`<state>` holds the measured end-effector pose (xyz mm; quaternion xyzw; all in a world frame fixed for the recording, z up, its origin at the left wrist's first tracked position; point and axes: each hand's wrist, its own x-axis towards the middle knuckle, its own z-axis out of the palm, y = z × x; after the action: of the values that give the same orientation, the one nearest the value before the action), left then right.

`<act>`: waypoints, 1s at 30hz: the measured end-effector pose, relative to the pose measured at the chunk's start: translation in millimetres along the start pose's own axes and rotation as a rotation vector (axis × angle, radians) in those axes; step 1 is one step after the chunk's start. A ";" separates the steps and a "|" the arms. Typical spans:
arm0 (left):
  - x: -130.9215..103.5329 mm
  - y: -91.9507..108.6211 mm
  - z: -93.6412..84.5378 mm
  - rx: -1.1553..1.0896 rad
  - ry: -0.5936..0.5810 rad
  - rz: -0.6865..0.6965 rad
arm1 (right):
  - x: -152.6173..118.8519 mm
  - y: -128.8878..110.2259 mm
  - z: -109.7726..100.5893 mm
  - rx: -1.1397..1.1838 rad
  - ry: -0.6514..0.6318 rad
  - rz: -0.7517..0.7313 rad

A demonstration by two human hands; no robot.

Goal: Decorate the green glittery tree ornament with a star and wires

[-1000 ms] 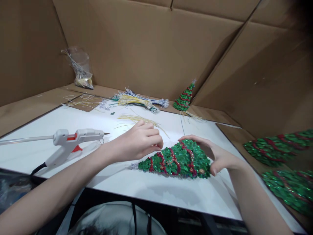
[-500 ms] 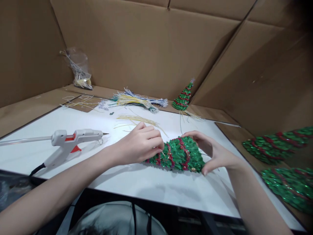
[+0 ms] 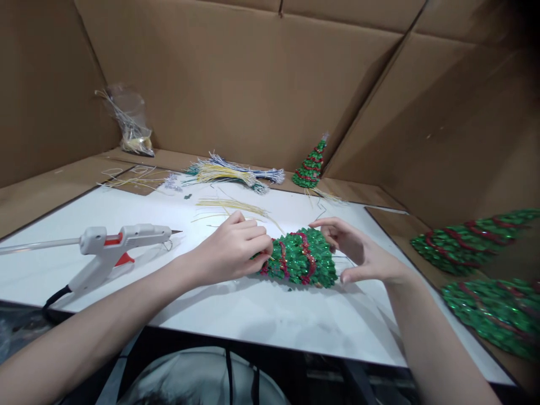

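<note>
A small green Christmas tree ornament (image 3: 295, 261) with red glittery garland lies on its side on the white board, its wide base toward the right. Over its narrow end, my left hand (image 3: 240, 247) is closed, knuckles up, hiding the tip. My right hand (image 3: 358, 250) is open beside the base, thumb and fingers spread wide. The thumb is apart from the tree; whether the fingertips touch its far edge I cannot tell. Thin dark wires (image 3: 343, 257) run from the base into the gap of that hand.
A white hot glue gun (image 3: 105, 247) stands at left. Yellow wires (image 3: 232, 206) and bundled coloured wires (image 3: 236, 171) lie behind the hands. Another tree (image 3: 310, 166) stands at the back; two more (image 3: 468, 242) lie at right. Cardboard walls (image 3: 236, 79) enclose the board, with a plastic bag (image 3: 135, 124) in the corner.
My right thumb has come away from the tree's base, and that hand is now more open. The tree and my left hand have shifted slightly left; the whole view has shifted a little too.
</note>
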<state>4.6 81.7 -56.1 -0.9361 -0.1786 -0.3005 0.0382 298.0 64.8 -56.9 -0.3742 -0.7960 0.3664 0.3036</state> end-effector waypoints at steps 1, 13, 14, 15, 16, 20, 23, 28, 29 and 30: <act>-0.2 0.7 0.3 0.001 0.007 -0.002 | -0.1 -0.4 0.1 0.041 0.006 -0.007; 2.1 10.7 3.1 -0.001 0.061 -0.022 | -2.9 5.6 -2.9 0.377 -0.014 0.180; 2.5 11.5 3.1 0.007 0.068 -0.018 | -3.5 4.8 -3.6 0.379 -0.078 0.201; 3.0 12.1 3.0 0.017 0.073 -0.013 | -4.1 4.0 -4.1 0.378 -0.142 0.222; 3.4 12.7 3.0 0.026 0.077 -0.009 | -4.6 3.5 -4.4 0.371 -0.196 0.241; 3.3 13.9 2.7 0.045 0.077 -0.003 | -5.7 3.5 -4.9 0.297 -0.296 0.294; 2.1 13.9 2.8 0.025 0.059 -0.019 | -6.0 4.9 -5.3 0.224 -0.322 0.315; 0.9 13.1 3.2 -0.029 0.039 -0.048 | -6.4 5.3 -7.1 0.083 -0.373 0.345; 0.9 13.0 3.2 -0.040 0.038 -0.052 | -6.8 5.2 -7.9 0.063 -0.381 0.344; 0.9 12.8 3.1 -0.047 0.038 -0.054 | -7.2 5.1 -9.0 0.048 -0.391 0.343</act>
<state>11.6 70.5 -57.6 -0.9258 -0.1961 -0.3231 0.0111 310.6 64.4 -57.7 -0.4185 -0.7554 0.4967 0.0861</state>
